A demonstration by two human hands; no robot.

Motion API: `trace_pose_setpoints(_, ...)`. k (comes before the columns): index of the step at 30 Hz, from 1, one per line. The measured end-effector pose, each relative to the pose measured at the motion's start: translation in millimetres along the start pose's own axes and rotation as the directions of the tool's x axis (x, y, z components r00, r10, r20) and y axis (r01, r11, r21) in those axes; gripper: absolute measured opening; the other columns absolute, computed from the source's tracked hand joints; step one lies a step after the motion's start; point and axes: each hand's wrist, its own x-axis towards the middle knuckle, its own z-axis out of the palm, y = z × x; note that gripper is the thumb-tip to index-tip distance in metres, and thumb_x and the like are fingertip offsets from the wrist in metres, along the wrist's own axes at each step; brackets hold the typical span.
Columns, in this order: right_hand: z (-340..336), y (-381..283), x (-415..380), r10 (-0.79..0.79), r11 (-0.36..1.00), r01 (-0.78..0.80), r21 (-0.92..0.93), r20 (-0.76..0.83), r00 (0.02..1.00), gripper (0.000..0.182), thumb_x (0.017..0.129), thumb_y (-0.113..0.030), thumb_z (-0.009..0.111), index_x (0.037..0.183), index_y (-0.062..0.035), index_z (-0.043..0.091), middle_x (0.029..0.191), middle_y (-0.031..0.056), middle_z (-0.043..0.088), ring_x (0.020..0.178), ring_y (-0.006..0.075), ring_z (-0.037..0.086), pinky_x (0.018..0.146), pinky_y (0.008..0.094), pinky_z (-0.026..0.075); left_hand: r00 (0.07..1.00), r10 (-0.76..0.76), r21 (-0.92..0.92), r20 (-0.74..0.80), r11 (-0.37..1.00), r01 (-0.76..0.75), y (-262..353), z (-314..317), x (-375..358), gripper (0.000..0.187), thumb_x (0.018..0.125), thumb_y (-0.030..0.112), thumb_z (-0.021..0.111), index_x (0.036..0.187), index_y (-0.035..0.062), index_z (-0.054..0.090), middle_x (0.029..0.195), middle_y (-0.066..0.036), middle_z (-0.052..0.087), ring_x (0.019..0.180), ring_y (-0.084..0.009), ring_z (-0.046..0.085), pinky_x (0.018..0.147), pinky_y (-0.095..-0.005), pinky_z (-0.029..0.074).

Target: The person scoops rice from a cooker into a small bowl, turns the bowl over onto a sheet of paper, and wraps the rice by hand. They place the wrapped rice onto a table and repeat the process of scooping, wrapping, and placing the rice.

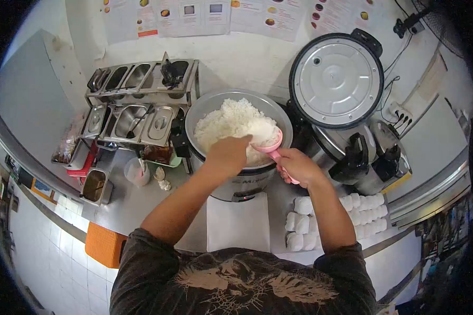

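Observation:
A large rice cooker (236, 181) stands before me, its inner pot heaped with cooked white rice (215, 123). My right hand (301, 167) is closed around the handle of a pink rice scoop (276, 146). The scoop's bowl holds rice and sits over the right part of the pot. My left hand (229, 156) reaches over the pot's front rim, index finger stretched out to the edge of the rice in the scoop. Its other fingers are partly hidden. A stack of white sheets (238, 223) lies in front of the cooker.
Rows of white wrapped bundles (365, 216) lie at right. A round lid (336, 79) stands raised behind another cooker (347, 144). Metal containers fill a two-tier rack (142, 94) at left, near a plastic cup (136, 172) and a metal tub (96, 186). An orange stool (104, 244) is below.

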Motion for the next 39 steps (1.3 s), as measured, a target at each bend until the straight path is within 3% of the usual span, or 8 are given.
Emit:
trace_pose_setpoints(5, -4, 2, -10, 0.001, 0.995, -0.002, 0.100, 0.011, 1.000, 0.012, 0.099, -0.010, 0.049, 0.098, -0.0027, 0.059, 0.073, 0.0006, 0.053, 0.051, 0.0091, 0.048, 0.042, 0.0264, 0.040, 1.000, 0.001, 0.162, 0.022, 0.987, -0.005, -43, -9, 27, 0.037, 0.098, 0.016, 0.049, 0.132, 0.0152, 0.063, 0.103, -0.023, 0.070, 0.098, -0.0410, 0.068, 0.085, -0.0505, 0.052)
trace_pose_setpoints(8, -10, 1, -10, 0.003, 0.993, -0.008, 0.118, 0.043, 0.999, 0.012, 0.099, -0.011, 0.049, 0.099, -0.0040, 0.059, 0.073, 0.0001, 0.053, 0.051, 0.0086, 0.047, 0.042, 0.0264, 0.041, 0.998, 0.053, -0.014, 0.025, 0.999, -0.053, -18, -44, 8, 0.036, 0.098, 0.017, 0.050, 0.130, 0.0147, 0.064, 0.106, -0.023, 0.070, 0.101, -0.0421, 0.067, 0.088, -0.0500, 0.052)
trace_pose_setpoints(15, -4, 4, -4, -0.014, 0.997, 0.011, 0.072, 0.036, 0.999, 0.014, 0.100, -0.013, 0.050, 0.095, -0.0035, 0.059, 0.072, 0.0007, 0.053, 0.050, 0.0092, 0.047, 0.042, 0.0266, 0.040, 0.964, 0.237, -0.020, 0.116, 0.971, -0.237, 3, -18, 20, 0.037, 0.096, 0.017, 0.051, 0.130, 0.0138, 0.064, 0.111, -0.024, 0.069, 0.102, -0.0411, 0.066, 0.089, -0.0507, 0.050)
trace_pose_setpoints(27, -3, 4, -1, -0.038, 0.997, 0.031, 0.064, 0.116, 0.993, 0.013, 0.098, -0.013, 0.050, 0.094, -0.0042, 0.059, 0.073, 0.0015, 0.053, 0.051, 0.0104, 0.049, 0.042, 0.0274, 0.040, 0.998, 0.037, 0.176, -0.046, 0.984, -0.028, -30, -5, 34, 0.042, 0.090, 0.013, 0.052, 0.129, 0.0162, 0.066, 0.109, -0.019, 0.071, 0.104, -0.0381, 0.067, 0.089, -0.0483, 0.052)
trace_pose_setpoints(31, -6, 4, -6, -0.028, 0.997, 0.019, 0.080, 0.107, 0.994, 0.014, 0.100, -0.015, 0.051, 0.098, -0.0054, 0.060, 0.072, 0.0011, 0.052, 0.051, 0.0102, 0.048, 0.041, 0.0268, 0.039, 0.986, 0.159, 0.122, 0.039, 0.979, -0.163, -27, -34, 36, 0.039, 0.095, 0.014, 0.050, 0.132, 0.0139, 0.064, 0.111, -0.022, 0.070, 0.103, -0.0389, 0.067, 0.090, -0.0484, 0.052)
trace_pose_setpoints(32, -6, 6, -4, -0.026, 0.995, 0.016, 0.095, 0.112, 0.993, 0.014, 0.100, -0.015, 0.050, 0.098, -0.0053, 0.060, 0.072, 0.0010, 0.052, 0.051, 0.0101, 0.048, 0.041, 0.0268, 0.039, 0.954, 0.239, 0.126, 0.183, 0.956, -0.263, -17, -37, 28, 0.039, 0.098, 0.016, 0.048, 0.134, 0.0126, 0.062, 0.114, -0.024, 0.068, 0.107, -0.0392, 0.066, 0.094, -0.0471, 0.051)
trace_pose_setpoints(36, -3, 14, 2, -0.061, 0.985, 0.044, 0.167, 0.094, 0.994, 0.013, 0.099, -0.013, 0.049, 0.099, -0.0052, 0.061, 0.073, 0.0013, 0.053, 0.050, 0.0098, 0.047, 0.041, 0.0266, 0.039, 0.963, 0.181, -0.065, 0.197, 0.983, -0.171, -3, -18, 15, 0.038, 0.102, 0.021, 0.047, 0.136, 0.0100, 0.060, 0.119, -0.026, 0.066, 0.109, -0.0412, 0.064, 0.097, -0.0467, 0.049)
trace_pose_setpoints(39, -4, 6, -6, -0.033, 0.988, 0.018, 0.153, 0.095, 0.995, 0.013, 0.098, -0.012, 0.049, 0.096, -0.0053, 0.060, 0.072, 0.0013, 0.053, 0.051, 0.0097, 0.048, 0.041, 0.0265, 0.040, 0.985, 0.170, -0.172, 0.036, 0.972, -0.162, -13, -23, 18, 0.038, 0.101, 0.021, 0.049, 0.136, 0.0102, 0.060, 0.117, -0.026, 0.066, 0.109, -0.0415, 0.064, 0.097, -0.0472, 0.049)
